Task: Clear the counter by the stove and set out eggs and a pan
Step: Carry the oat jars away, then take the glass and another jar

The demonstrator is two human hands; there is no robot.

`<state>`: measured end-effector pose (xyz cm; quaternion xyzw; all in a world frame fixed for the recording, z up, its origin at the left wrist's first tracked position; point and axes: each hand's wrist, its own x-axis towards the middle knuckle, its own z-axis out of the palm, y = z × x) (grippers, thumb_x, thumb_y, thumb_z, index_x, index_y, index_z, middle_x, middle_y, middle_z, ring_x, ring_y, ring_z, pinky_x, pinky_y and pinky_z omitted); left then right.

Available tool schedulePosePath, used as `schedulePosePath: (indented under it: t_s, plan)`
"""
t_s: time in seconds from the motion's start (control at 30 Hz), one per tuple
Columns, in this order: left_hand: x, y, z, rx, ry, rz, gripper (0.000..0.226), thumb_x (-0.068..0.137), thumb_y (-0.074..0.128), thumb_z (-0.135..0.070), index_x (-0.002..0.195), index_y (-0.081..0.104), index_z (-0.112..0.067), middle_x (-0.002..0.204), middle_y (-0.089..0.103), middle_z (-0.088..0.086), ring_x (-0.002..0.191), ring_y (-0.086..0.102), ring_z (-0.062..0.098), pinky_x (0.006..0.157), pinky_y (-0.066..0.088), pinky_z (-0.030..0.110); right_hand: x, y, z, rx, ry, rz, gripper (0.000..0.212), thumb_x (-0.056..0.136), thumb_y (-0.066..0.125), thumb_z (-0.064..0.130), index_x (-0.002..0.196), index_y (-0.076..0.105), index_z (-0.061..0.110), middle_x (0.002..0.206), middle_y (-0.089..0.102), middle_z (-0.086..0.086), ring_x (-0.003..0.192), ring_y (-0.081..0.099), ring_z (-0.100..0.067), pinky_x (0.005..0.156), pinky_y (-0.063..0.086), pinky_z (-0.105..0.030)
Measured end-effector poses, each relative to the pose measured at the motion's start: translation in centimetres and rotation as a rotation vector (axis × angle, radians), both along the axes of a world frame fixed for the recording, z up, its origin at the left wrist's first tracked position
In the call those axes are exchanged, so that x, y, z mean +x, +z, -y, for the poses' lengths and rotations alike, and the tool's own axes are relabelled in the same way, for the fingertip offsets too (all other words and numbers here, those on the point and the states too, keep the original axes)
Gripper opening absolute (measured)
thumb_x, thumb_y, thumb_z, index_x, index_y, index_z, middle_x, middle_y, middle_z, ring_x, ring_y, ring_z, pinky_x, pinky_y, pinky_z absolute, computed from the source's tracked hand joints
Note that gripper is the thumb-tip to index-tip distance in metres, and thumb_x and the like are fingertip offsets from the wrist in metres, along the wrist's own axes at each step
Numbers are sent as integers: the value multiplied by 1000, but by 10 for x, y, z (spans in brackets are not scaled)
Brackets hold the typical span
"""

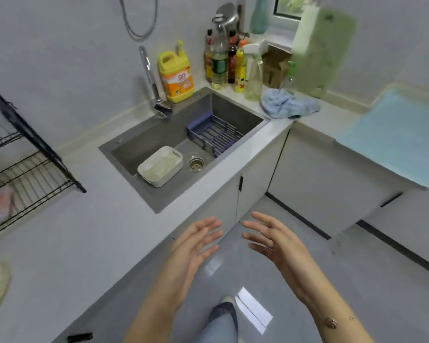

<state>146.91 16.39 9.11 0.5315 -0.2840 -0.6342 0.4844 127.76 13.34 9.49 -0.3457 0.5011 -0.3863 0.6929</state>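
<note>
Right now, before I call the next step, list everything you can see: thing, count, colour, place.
sink: 1, grey, set in the counter corner
faucet: 1, chrome, behind the sink
white tub: 1, in the sink beside the drain
drain basket: 1, blue, at the sink's right end
detergent jug: 1, yellow, behind the sink
bottles: a cluster, mixed colours, in the back corner
spray bottle: 1, clear greenish, right of the cluster
cloth: 1, light blue, crumpled right of the sink
dish rack: 1, black wire, far left
blue mat: 1, on the right counter
left hand: open, empty, over the floor
right hand: open, empty, facing it
</note>
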Motion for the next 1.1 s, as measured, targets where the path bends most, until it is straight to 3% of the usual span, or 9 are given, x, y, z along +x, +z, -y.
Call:
schedulePosePath:
  t_s: [0.23, 0.43, 0.63, 0.83, 1.1]
  plan:
    - [-47, -2, 86, 5, -308, -40, 29, 98, 43, -15, 120, 61, -12, 119, 69, -1, 113, 63, 15, 103, 44, 39, -39, 6, 25, 28, -308, -5, 26, 93, 52, 14, 117, 63, 14, 112, 72, -7, 105, 67, -26, 96, 49, -39]
    - [-101, -1, 132, -1, -569, -64, 42, 83, 53, -29, 121, 62, -14, 121, 68, -1, 115, 62, 15, 101, 44, 38, -76, 4, 34, 39, -559, 25, 29, 95, 48, 13, 120, 60, 11, 110, 72, -8, 104, 68, -26, 92, 51, -36]
    - [-172, -10, 159, 65, -730, -74, 44, 81, 54, -28, 122, 61, -14, 122, 68, 1, 115, 63, 16, 99, 45, 37, -138, -10, 30, 69, -777, 47, 28, 95, 47, 13, 118, 62, 10, 109, 72, -9, 101, 69, -26, 94, 50, -38]
    - [-278, -9, 180, 80, -838, -89, 42, 83, 54, -24, 122, 61, -10, 121, 68, 3, 114, 63, 18, 95, 48, 36, -231, -24, 37, 50, -905, 98, 27, 97, 44, 13, 117, 63, 8, 110, 72, -10, 103, 68, -26, 90, 50, -35]
    - [-450, 6, 188, 60, -933, -87, 42, 80, 55, -21, 119, 61, -7, 119, 69, 5, 114, 63, 20, 99, 46, 39, -393, -16, 32, -48, -1022, 115, 27, 98, 43, 12, 116, 62, 7, 111, 71, -10, 105, 67, -25, 95, 50, -37]
